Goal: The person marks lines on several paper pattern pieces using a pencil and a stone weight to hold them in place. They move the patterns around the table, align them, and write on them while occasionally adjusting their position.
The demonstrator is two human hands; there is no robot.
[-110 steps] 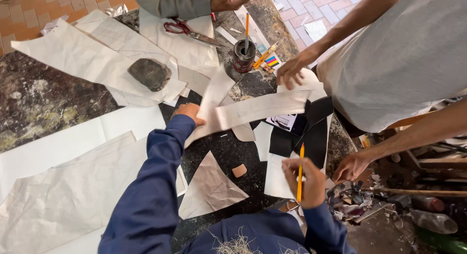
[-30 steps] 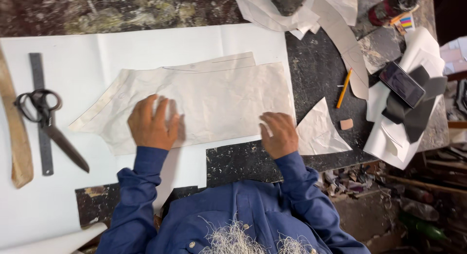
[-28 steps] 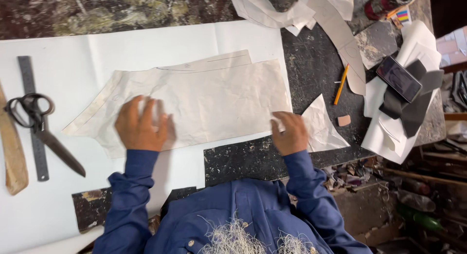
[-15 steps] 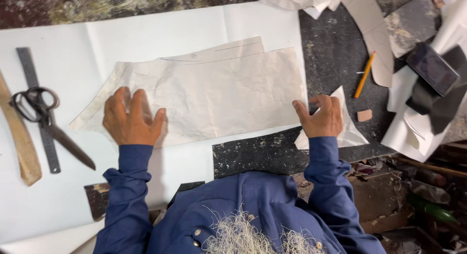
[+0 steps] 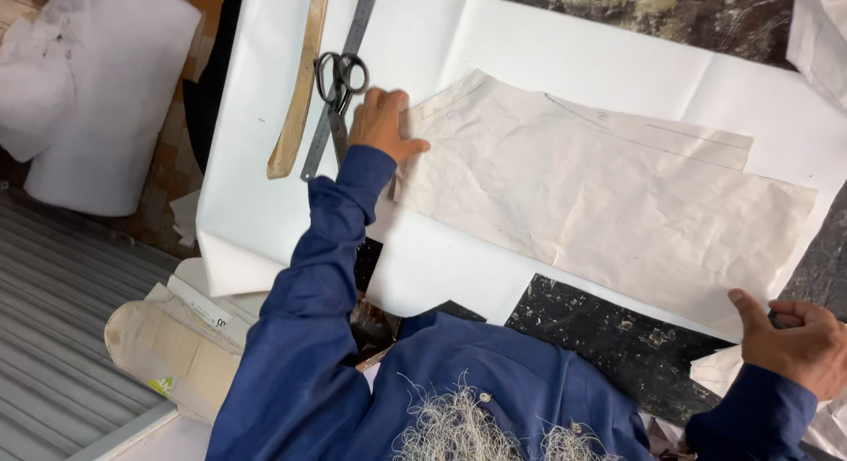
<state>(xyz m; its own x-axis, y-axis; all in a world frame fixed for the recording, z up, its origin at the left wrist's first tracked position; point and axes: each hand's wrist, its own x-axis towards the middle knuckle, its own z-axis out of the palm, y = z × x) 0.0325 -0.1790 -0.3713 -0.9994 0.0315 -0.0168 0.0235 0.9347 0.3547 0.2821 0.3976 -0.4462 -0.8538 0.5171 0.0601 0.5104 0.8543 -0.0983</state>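
Overhead view of a worker in a blue long-sleeved jacket leaning over a dark, mottled worktable point(image 5: 618, 333). The left hand point(image 5: 381, 124) is lying palm-down with its fingers point(image 5: 386, 97) held loosely together, not pinching anything; the fingertips are resting at the blades of the black-handled scissors point(image 5: 339, 83), while the thumb is pressing on the near corner of the cream paper pattern piece point(image 5: 600, 196). A steel ruler point(image 5: 340, 82) is lying under the scissors, just beyond the fingertips, and a curved wooden stick point(image 5: 302, 82) is lying beside the ruler, farther out from the fingers. The pattern piece is lying flat on a large white paper sheet point(image 5: 459, 46), stretching from the left thumb across to the right hand point(image 5: 794, 342). The right hand is sitting at the far lower corner of the pattern piece, thumb extended toward the paper edge and the other fingers curled inward; whether they are gripping the paper cannot be told. A white bundle point(image 5: 97, 90) is lying well apart, beyond the table edge.
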